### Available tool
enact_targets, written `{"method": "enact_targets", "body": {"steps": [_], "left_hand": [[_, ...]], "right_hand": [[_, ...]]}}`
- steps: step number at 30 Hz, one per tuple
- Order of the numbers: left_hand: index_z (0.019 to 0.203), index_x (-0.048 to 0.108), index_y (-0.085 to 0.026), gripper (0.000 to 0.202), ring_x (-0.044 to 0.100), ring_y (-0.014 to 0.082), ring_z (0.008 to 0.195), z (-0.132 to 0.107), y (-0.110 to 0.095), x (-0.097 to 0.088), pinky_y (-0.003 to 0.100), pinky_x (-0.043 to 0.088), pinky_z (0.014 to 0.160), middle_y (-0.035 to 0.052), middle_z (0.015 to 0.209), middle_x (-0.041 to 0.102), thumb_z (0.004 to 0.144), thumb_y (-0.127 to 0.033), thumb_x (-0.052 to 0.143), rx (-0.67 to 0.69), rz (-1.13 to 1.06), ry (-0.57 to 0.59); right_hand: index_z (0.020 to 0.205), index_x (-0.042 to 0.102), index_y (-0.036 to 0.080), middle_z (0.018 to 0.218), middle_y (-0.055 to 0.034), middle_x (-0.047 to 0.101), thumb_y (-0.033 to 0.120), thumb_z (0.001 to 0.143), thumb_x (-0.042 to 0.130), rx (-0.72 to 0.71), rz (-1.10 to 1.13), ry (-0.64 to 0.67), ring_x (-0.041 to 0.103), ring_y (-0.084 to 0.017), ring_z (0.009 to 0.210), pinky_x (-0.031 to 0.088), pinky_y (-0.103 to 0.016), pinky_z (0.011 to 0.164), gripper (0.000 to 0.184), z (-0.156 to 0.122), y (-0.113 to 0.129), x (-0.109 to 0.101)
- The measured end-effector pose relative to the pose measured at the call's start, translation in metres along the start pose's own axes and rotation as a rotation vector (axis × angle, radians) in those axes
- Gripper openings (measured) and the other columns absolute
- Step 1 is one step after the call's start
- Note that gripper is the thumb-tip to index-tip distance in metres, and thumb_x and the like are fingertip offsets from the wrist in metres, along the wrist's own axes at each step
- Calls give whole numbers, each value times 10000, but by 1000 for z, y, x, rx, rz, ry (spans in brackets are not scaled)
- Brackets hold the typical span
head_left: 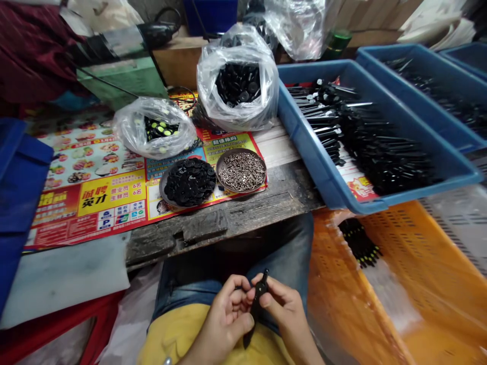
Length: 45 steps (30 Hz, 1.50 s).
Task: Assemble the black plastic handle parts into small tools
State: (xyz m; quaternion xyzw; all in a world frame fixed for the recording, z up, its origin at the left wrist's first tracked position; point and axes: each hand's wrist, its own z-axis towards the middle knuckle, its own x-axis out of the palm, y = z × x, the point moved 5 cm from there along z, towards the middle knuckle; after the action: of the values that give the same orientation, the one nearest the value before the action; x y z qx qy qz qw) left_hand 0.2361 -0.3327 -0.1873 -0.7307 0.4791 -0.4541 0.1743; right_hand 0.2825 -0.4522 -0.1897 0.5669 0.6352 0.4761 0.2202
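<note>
Low in the head view, over my lap, both hands hold one slim black plastic part point(258, 299). My left hand point(224, 317) curls its fingers round the lower half. My right hand point(283, 306) pinches the upper end between thumb and fingers. On the wooden bench in front stand a round dish of black discs point(189, 181) and a round dish of small metal screws point(241, 170), both out of reach of the hands at this moment.
Two clear bags hold black parts: a large bag point(238, 81) and a smaller bag point(154, 126). A blue tray point(304, 147) of black parts sits at the right, an orange crate point(418, 284) below it. A printed flyer point(91, 192) covers the bench.
</note>
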Motion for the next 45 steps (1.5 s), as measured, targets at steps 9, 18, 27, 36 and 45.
{"method": "enact_targets", "body": {"steps": [9, 18, 27, 36, 45], "left_hand": [[1062, 520, -244, 427, 499, 123, 697, 0, -3, 1, 251, 422, 647, -14, 846, 526, 770, -471, 734, 4, 20, -76], [1101, 545, -234, 370, 417, 78, 584, -3, -5, 3, 204, 326, 513, 20, 913, 556, 847, -483, 648, 75, 67, -77], [1079, 598, -211, 375, 407, 77, 562, -5, -11, 6, 214, 316, 513, 26, 875, 570, 828, -481, 667, 70, 86, -112], [1072, 613, -185, 404, 382, 91, 568, -6, -8, 3, 218, 318, 539, -35, 693, 477, 827, -503, 660, 40, 163, -78], [1067, 622, -190, 396, 396, 92, 575, -7, -8, 7, 209, 329, 529, -17, 736, 510, 832, -508, 649, 49, 169, -48]], "right_hand": [[954, 771, 252, 912, -27, 681, 330, 779, 740, -42, -86, -58, 644, -182, 831, 515, -200, 678, 194, 1, 7, -5], [960, 776, 254, 765, -6, 700, 257, 771, 751, -92, -269, -45, 650, -160, 688, 517, -181, 617, 190, -5, 20, -11], [736, 692, 198, 666, 6, 613, 252, 791, 734, -235, -486, -55, 575, -140, 606, 459, -183, 557, 88, -7, 25, -8], [646, 586, 173, 611, -15, 549, 302, 908, 575, -373, -782, 14, 535, -144, 574, 388, -236, 536, 293, -16, 33, -4], [714, 661, 166, 701, -43, 647, 330, 868, 646, -304, -700, 29, 590, -165, 642, 445, -230, 593, 226, -15, 37, -8]]}}
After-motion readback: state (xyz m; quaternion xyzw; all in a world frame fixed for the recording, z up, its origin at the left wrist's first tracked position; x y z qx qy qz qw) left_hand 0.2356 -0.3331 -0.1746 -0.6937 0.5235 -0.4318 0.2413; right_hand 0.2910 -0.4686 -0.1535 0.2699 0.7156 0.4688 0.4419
